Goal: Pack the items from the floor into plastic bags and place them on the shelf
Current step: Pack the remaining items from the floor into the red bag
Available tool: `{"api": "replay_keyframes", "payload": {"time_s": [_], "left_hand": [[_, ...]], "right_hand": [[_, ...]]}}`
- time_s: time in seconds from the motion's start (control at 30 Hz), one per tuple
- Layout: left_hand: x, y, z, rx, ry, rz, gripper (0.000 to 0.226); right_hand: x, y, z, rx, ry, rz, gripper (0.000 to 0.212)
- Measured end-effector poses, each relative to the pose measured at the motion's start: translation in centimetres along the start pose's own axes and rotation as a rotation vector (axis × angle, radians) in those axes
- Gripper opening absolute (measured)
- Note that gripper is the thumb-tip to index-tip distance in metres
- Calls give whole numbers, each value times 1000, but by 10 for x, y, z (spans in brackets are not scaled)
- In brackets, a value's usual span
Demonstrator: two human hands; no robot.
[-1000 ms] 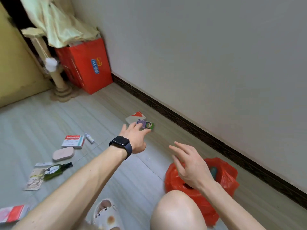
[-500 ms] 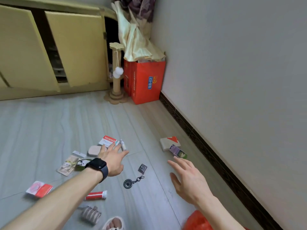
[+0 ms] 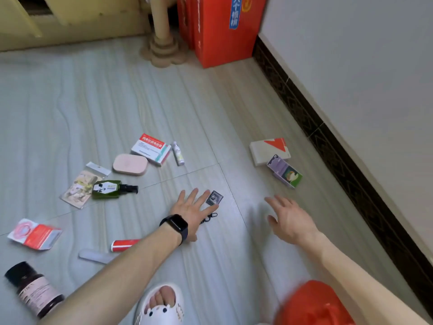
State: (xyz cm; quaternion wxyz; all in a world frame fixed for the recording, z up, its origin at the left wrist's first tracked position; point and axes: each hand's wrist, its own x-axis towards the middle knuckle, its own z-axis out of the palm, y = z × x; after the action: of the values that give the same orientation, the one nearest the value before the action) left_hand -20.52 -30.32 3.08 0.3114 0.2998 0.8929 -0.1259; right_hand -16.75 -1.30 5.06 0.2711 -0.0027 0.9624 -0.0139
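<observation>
left hand (image 3: 192, 208) is flat, fingers spread, palm down just over the floor (image 3: 93, 102), holding nothing. a small dark keychain tag (image 3: 214, 197) lies beside its index fingertip; the clip and chain (image 3: 209, 218) stick out from under the hand's right side. black smartwatch (image 3: 174, 225) on that wrist. right hand (image 3: 290, 219) hangs open too, fingers loose, empty, above bare floor well right of the tag.

labels: red box (image 3: 218, 26) at the far wall has a blue strip with chinese characters, not readable in full. white medicine box (image 3: 151, 148) has a red band with white chinese print, too blurred to read. green spray bottle (image 3: 110, 189) has a white label with a panda-like drawing. dark brown bottle (image 3: 35, 292) near the lower left edge has a pale label, text too small.

others on the floor: pink oval case (image 3: 130, 164) touching the medicine box, small white tube (image 3: 178, 153) just right of it, sachet packet (image 3: 82, 187) under the green bottle, red-white pack (image 3: 35, 233) at the left edge, red tube (image 3: 124, 244) partly hidden by the left forearm. white box with red triangle (image 3: 269, 150) and purple-green box (image 3: 284, 171) lie near the baseboard, past the right hand. red plastic bag (image 3: 314, 303) sits at the bottom edge under the right forearm. white slipper (image 3: 161, 308) bottom centre.
</observation>
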Motion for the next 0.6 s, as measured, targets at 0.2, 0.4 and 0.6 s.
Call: {"api": "replay_keyframes", "payload": {"time_s": [0.2, 0.4, 0.6], "left_hand": [[62, -20, 26, 283, -7, 231, 141], [56, -30, 24, 177, 38, 273, 117], [15, -25, 53, -188, 153, 55, 52]], "right_hand": [[93, 46, 0, 128, 70, 191, 81], [121, 57, 2, 105, 7, 271, 83], [73, 2, 40, -5, 74, 211, 62]]}}
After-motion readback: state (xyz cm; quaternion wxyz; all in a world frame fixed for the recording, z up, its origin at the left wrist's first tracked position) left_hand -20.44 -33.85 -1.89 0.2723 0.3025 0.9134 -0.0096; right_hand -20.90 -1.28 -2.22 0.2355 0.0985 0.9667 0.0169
